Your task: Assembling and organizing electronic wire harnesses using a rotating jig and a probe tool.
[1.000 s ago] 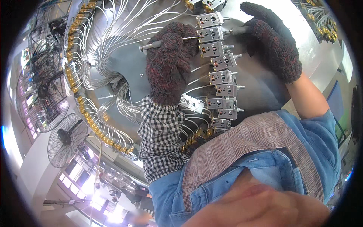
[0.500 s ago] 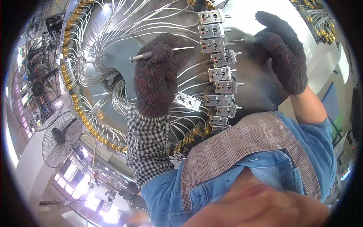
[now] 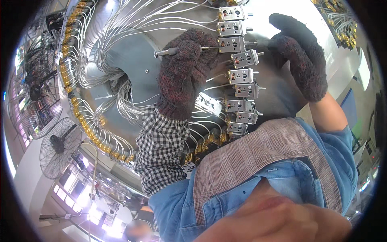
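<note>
"Head view: how is the slim screwdriver [image 3: 166, 52] handled?"

"Likely light, stiff; best held by its handle [image 3: 173, 51], pinched by the left hand's [image 3: 185, 74] fingers, tip at a metal block [image 3: 231, 44]. What is pinched by the right hand [image 3: 303, 56] cannot be told."

"Counted?"

"One screwdriver, about nine blocks in the row."

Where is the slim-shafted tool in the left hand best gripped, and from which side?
Probably by its thick handle, wrapped by the left hand from the near side: it lies crosswise with its end jutting left, while the slim shaft points right to a metal block, so should stay free.
</note>
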Motion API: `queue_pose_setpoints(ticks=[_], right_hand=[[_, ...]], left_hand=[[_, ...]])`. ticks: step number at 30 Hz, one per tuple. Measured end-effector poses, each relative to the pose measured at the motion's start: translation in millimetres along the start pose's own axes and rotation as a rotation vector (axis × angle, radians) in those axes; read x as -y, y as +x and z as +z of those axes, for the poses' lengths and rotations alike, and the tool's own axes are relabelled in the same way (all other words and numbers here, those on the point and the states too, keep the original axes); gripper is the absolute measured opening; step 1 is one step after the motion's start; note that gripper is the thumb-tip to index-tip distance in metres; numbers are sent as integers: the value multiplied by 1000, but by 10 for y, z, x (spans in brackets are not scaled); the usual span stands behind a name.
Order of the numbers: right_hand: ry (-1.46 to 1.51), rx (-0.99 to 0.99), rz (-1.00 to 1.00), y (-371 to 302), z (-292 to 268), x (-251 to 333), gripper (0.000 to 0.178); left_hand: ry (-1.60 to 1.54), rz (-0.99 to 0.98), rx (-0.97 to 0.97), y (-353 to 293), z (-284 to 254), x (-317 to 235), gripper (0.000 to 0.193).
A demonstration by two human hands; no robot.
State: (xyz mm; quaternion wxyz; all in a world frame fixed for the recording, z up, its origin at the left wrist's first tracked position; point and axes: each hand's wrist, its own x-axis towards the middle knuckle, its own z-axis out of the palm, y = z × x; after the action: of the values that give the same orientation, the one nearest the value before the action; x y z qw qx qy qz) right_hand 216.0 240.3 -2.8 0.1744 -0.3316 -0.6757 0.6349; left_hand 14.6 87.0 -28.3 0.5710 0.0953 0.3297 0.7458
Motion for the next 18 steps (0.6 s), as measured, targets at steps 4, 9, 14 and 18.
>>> queue_pose_setpoints(ticks=[4, 9, 14, 18], right_hand=[[-143, -43, -169, 6, 22, -4, 40], [-391, -105, -330, 27, 7, 2, 36], [63, 9, -96, 6, 2, -19, 30], [-295, -120, -166, -4, 21, -39, 31]], left_hand=[[-10, -7, 33, -17, -60, 8, 20], [-36, 52, 106, -19, -185, 67, 24], [-57, 17, 160, -4, -329, 112, 24], [-113, -20, 114, 22, -417, 144, 22]])
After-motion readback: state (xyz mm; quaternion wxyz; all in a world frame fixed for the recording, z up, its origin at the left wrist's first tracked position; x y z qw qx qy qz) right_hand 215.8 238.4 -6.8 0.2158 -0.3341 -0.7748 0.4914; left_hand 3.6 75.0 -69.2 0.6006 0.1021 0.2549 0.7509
